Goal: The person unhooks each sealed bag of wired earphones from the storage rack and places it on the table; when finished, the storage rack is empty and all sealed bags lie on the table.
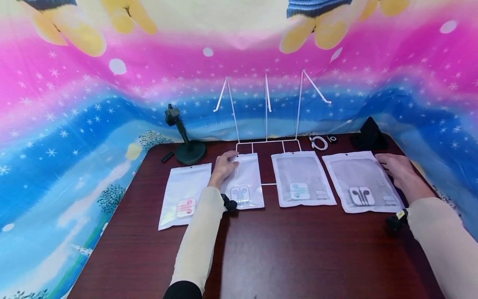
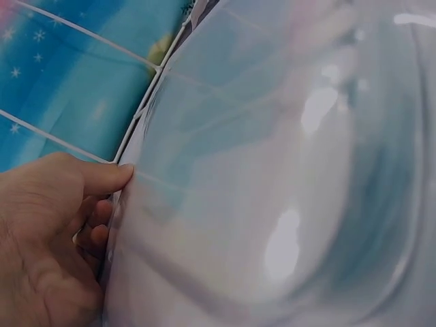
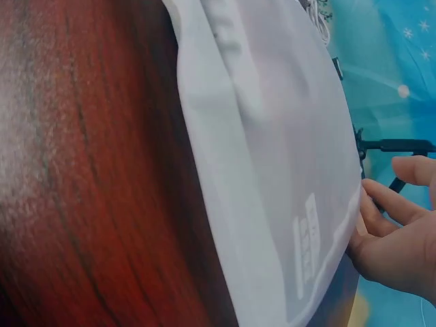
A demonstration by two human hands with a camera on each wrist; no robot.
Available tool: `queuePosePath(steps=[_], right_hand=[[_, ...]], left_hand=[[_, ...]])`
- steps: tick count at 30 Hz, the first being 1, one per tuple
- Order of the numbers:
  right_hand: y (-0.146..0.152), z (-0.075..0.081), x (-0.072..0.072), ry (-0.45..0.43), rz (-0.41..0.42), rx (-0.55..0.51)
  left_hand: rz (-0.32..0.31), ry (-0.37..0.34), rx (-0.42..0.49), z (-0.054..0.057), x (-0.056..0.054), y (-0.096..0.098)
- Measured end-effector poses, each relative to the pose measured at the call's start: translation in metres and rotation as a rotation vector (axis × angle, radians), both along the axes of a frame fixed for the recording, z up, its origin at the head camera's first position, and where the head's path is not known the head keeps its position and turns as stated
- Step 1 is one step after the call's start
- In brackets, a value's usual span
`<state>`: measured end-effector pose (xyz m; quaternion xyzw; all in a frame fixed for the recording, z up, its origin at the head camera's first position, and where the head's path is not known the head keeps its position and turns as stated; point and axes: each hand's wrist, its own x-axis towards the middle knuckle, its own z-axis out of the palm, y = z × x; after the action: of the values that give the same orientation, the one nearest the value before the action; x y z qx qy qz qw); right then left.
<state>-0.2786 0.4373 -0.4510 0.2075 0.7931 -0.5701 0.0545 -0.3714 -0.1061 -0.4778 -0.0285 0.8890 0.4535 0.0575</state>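
Four white zip bags with earphones in clear cases lie in a row. My left hand (image 1: 224,168) is at the top left of the bag with blue earphones (image 1: 248,170). In the left wrist view, its thumb (image 2: 112,177) presses on that bag's edge, with the other fingers curled beneath. At the far right, my right hand (image 1: 401,172) touches the side edge of the bag with black earphones (image 1: 352,170). Its fingers (image 3: 388,201) lie loosely along the edge in the right wrist view. Between them lies the bag with mint-green earphones (image 1: 298,172).
The bag with pink earphones (image 1: 186,185) lies at left. Behind the bags stands a white wire rack (image 1: 267,141) with upright prongs. A dark green stand (image 1: 190,151), a coiled white cable (image 1: 319,143) and a black stand (image 1: 369,135) sit along the back of the brown table (image 1: 298,249).
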Motion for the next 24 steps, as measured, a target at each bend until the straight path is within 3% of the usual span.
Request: queuePosePath(steps=[7, 13, 19, 24], right_hand=[[0.012, 0.004, 0.003, 0.027, 0.032, 0.106], [0.013, 0.013, 0.012, 0.075, 0.079, 0.040], [0.005, 0.032, 0.021, 0.159, 0.143, 0.050], [-0.002, 0.054, 0.025, 0.253, 0.155, 0.010]], left_hand=[[0.006, -0.003, -0.007, 0.008, 0.002, 0.007], [0.007, 0.020, -0.110, 0.012, 0.007, 0.011], [-0.050, 0.008, -0.142, 0.026, 0.009, 0.009], [-0.094, 0.093, -0.170, 0.043, 0.009, 0.002]])
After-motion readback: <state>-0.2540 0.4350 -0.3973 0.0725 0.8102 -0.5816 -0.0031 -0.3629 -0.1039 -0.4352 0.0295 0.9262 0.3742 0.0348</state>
